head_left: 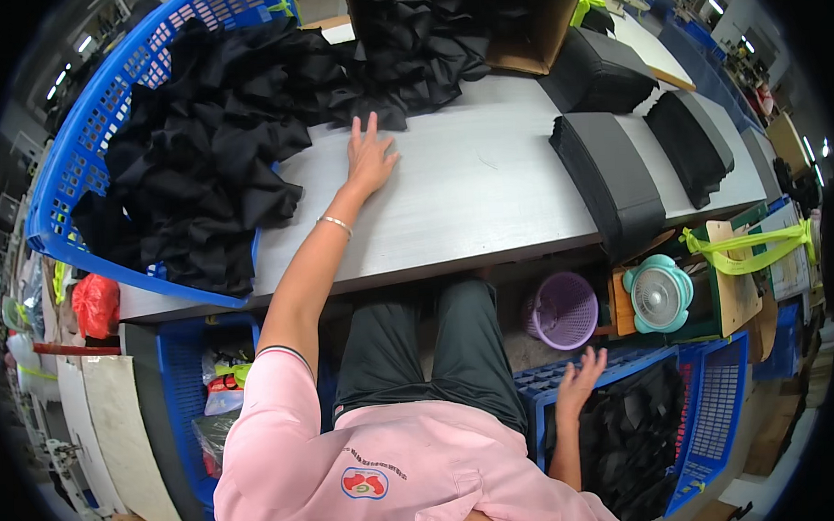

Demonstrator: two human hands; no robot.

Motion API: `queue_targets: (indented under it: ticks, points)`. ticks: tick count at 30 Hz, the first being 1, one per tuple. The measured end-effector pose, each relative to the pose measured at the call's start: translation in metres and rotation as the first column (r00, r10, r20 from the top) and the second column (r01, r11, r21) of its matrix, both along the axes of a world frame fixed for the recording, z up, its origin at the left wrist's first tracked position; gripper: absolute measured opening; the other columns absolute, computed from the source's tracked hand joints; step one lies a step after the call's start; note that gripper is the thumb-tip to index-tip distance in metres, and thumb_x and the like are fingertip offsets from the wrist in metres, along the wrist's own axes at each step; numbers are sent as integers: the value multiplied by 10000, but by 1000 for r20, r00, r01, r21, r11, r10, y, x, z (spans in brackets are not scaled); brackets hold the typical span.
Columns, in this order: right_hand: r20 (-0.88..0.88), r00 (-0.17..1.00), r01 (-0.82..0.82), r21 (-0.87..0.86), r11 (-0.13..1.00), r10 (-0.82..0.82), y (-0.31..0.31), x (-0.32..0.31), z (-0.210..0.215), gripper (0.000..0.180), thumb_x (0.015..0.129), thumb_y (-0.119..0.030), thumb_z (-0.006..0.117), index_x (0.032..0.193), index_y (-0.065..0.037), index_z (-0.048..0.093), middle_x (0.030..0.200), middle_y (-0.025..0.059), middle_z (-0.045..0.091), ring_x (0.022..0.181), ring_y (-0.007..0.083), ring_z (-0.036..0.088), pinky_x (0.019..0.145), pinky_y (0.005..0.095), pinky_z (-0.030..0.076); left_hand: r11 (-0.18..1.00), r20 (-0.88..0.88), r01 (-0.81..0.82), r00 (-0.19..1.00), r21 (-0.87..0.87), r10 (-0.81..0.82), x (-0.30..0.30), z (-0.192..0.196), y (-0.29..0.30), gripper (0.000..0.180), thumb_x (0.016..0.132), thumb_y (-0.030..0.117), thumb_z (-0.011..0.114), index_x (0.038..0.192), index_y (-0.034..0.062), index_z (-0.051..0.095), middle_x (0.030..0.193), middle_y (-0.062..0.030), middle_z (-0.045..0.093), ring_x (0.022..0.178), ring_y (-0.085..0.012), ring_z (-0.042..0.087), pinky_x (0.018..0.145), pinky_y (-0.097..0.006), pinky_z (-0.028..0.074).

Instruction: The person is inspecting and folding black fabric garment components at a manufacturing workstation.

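Observation:
Palm down, my left hand [370, 163] reaches across the grey table [470, 190], its fingers spread and holding nothing. Its fingertips are near the edge of a loose heap of black fabric pieces [406, 73] that spills from a cardboard box [520, 57] lying on its side. More black fabric pieces [215, 143] are piled in a tilted blue plastic basket [79, 171] on the left. My right hand [577, 383] hangs low at my right side, fingers apart and nothing in it. Beside it, a blue crate [720, 401] contains black pieces [629, 428].
Neat stacks of black pieces [611, 166] stand on the table's right side. Below its front edge are a purple plastic bin [566, 312] and a small turquoise fan [658, 294]. Another blue crate [177, 370] with bagged items sits under the table, left of my legs.

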State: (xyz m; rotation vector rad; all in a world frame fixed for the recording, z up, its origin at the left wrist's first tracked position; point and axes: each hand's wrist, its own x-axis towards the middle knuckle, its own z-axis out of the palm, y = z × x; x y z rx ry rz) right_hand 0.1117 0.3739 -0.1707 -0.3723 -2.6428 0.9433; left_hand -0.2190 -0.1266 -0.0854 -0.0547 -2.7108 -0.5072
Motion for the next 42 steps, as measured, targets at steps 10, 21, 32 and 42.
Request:
queue_targets:
  ticks: [10, 21, 32, 42]
  points:
    - [-228, 864, -479, -105, 871, 448, -182, -93, 96, 500, 914, 62, 614, 1393, 21, 478, 1503, 185, 393, 1236, 299, 565, 966, 352, 503, 856, -187, 245, 966, 455, -177, 94, 27, 40, 429, 906, 146, 676, 1276, -50, 587, 1385, -174, 524, 1237, -314, 548, 1093, -442, 386]
    - [-438, 812, -515, -230, 826, 385, -290, -174, 158, 411, 774, 154, 600, 1150, -3, 657, 946, 136, 683, 914, 258, 693, 777, 323, 541, 96, -88, 65, 961, 993, 262, 239, 35, 68, 422, 941, -24, 629, 1352, -86, 553, 1407, -76, 465, 1046, -99, 571, 954, -246, 464]
    - [-486, 456, -405, 633, 660, 745, -292, -134, 194, 326, 776, -54, 668, 1096, 0, 700, 993, 96, 630, 776, 220, 625, 665, 339, 476, 960, -485, 157, 874, 234, -25, 244, 86, 60, 490, 610, 41, 766, 1082, 167, 742, 1293, -68, 594, 1204, -284, 487, 1037, -453, 348]
    - [-455, 561, -599, 353, 719, 691, -279, -84, 153, 285, 835, -13, 657, 1118, 20, 667, 1086, 203, 658, 1009, 343, 657, 868, 429, 542, 796, -481, 511, 813, 323, -327, 225, 139, 80, 524, 582, -58, 697, 1085, 87, 727, 881, -74, 611, 729, -253, 642, 603, -352, 523]
